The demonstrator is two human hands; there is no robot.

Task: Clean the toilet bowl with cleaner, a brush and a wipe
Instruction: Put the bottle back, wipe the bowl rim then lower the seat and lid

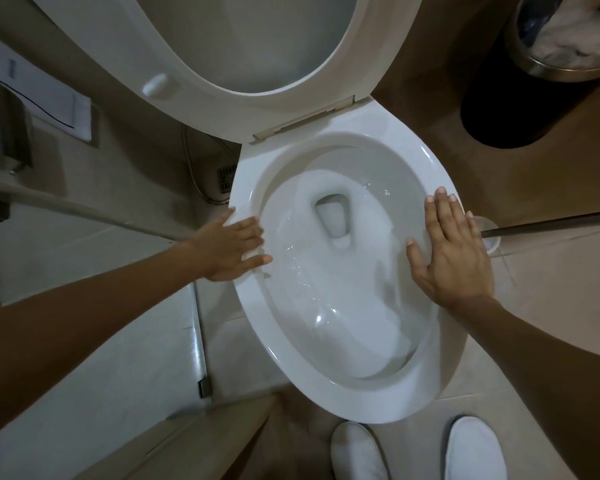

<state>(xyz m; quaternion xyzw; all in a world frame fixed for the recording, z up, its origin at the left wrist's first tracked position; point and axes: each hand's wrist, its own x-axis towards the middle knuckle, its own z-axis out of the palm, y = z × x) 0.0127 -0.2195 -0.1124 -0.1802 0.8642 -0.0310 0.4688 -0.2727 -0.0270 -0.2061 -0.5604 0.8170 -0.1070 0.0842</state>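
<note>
The left hand [234, 249] lies flat with fingers spread on the left rim of the toilet bowl [329, 396], holding nothing; the right hand [447, 258] lies equally flat and empty on the right rim, probably bracing the person over the bowl. Water [326, 271] swirls inside beneath the raised seat [257, 98]. Just beyond the right hand, a brush handle [551, 225] stands in its holder [490, 233]; no cleaner or wipe shows.

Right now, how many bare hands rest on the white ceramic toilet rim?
2: the left hand lies flat on the rim's left side, the right hand on its right side.
</note>
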